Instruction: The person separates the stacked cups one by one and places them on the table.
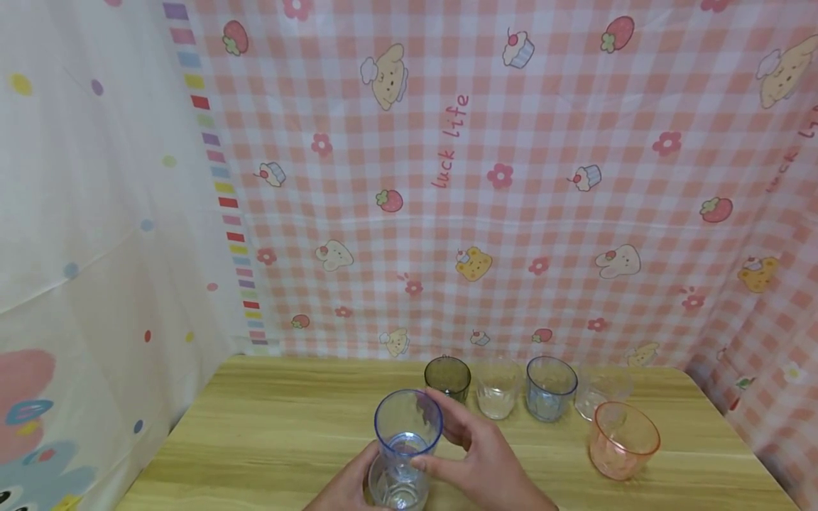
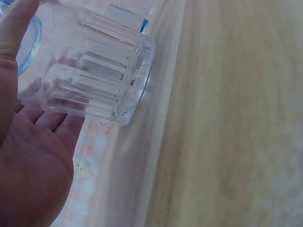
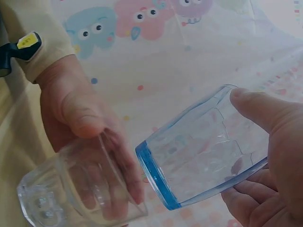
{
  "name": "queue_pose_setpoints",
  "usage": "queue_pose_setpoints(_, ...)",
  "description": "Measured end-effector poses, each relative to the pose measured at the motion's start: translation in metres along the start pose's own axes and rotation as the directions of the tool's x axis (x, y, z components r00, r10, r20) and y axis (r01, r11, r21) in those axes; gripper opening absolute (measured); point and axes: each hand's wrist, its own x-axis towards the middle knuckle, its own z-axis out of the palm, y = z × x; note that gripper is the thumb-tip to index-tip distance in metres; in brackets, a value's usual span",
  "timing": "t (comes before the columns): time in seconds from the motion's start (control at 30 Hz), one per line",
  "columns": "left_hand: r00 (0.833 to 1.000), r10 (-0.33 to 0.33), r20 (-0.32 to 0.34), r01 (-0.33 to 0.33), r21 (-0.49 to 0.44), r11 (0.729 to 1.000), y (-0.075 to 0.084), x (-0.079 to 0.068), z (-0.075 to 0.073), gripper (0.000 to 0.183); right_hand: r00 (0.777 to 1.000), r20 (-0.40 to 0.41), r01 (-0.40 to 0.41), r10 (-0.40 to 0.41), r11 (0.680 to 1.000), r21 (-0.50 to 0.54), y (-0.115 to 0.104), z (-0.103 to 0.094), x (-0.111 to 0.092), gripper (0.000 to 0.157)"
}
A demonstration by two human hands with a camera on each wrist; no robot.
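My right hand (image 1: 479,454) grips a blue-tinted plastic cup (image 1: 404,420) between thumb and fingers, near its rim. Below it, my left hand (image 1: 348,484) holds a clear cup (image 1: 399,493) with a ribbed lower wall, best seen in the left wrist view. In the head view the blue cup's base overlaps the mouth of the clear cup. From the right wrist, the blue cup's thick blue base (image 3: 158,177) points toward the clear cup's open rim, and both cups are tilted there. The left fingers show through the clear wall.
Along the back of the wooden table (image 1: 268,426) stand a dark smoky cup (image 1: 447,380), a clear cup (image 1: 496,394), a blue cup (image 1: 551,394) and another clear cup (image 1: 591,401). An orange cup (image 1: 620,454) stands nearer on the right. Patterned cloth (image 1: 537,220) hangs behind.
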Motion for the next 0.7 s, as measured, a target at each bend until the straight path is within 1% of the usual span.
queue_pose_setpoints(0.1, 0.999, -0.038, 0.002, 0.038, -0.004, 0.999, 0.0, -0.001, 0.0, 0.089, 1.0, -0.015, -0.013, 0.014, 1.0, 0.004, -0.002, -0.003, 0.0, 0.085)
queue_pose_setpoints(0.2, 0.999, -0.04, 0.006, 0.04, -0.008, 0.999, -0.002, -0.001, -0.002, 0.091, 1.0, -0.019, -0.006, 0.006, 1.0, 0.001, -0.004, -0.006, 0.001, 0.084)
queue_pose_setpoints(0.27, 1.0, -0.025, 0.009, 0.025, -0.009, 1.0, -0.003, 0.0, -0.003, 0.092, 1.0, -0.023, 0.014, -0.014, 1.0, -0.005, -0.005, -0.008, 0.0, 0.083)
queue_pose_setpoints(0.3, 1.0, -0.015, 0.01, 0.015, -0.008, 1.0, -0.003, 0.0, -0.003, 0.093, 1.0, -0.027, 0.007, -0.007, 1.0, -0.006, -0.005, -0.009, -0.001, 0.083)
queue_pose_setpoints(0.37, 1.0, 0.001, 0.011, -0.001, 0.004, 1.0, -0.003, 0.001, -0.004, 0.093, 0.999, -0.032, 0.023, -0.024, 1.0, -0.019, -0.005, -0.012, -0.002, 0.082)
queue_pose_setpoints(0.43, 1.0, 0.017, 0.017, -0.017, -0.002, 1.0, -0.004, 0.0, -0.004, 0.092, 0.999, -0.05, 0.014, -0.016, 1.0, -0.024, -0.005, -0.014, -0.003, 0.082)
queue_pose_setpoints(0.5, 0.998, 0.043, 0.035, -0.042, -0.026, 0.999, -0.007, 0.001, -0.005, 0.091, 0.998, -0.068, -0.003, 0.001, 1.0, -0.027, -0.005, -0.018, -0.005, 0.082)
queue_pose_setpoints(0.53, 0.995, 0.077, 0.057, -0.076, -0.025, 0.997, -0.011, 0.003, -0.007, 0.089, 0.997, -0.08, -0.004, 0.002, 0.999, -0.034, -0.005, -0.02, -0.007, 0.081)
queue_pose_setpoints(0.6, 0.988, 0.13, 0.081, -0.125, -0.06, 0.99, -0.021, 0.005, -0.009, 0.087, 0.993, -0.112, -0.029, 0.024, 0.999, -0.042, -0.005, -0.024, -0.009, 0.081)
queue_pose_setpoints(0.63, 0.982, 0.166, 0.094, -0.16, -0.065, 0.985, -0.028, 0.008, -0.011, 0.086, 0.992, -0.125, -0.035, 0.028, 0.998, -0.051, -0.004, -0.026, -0.011, 0.081)
queue_pose_setpoints(0.67, 0.972, 0.212, 0.103, -0.207, -0.057, 0.977, -0.038, 0.011, -0.013, 0.085, 0.99, -0.14, -0.046, 0.037, 0.997, -0.06, -0.003, -0.029, -0.012, 0.08)
queue_pose_setpoints(0.7, 0.964, 0.243, 0.108, -0.238, -0.062, 0.969, -0.045, 0.012, -0.014, 0.085, 0.987, -0.153, -0.053, 0.042, 0.996, -0.069, -0.002, -0.032, -0.014, 0.08)
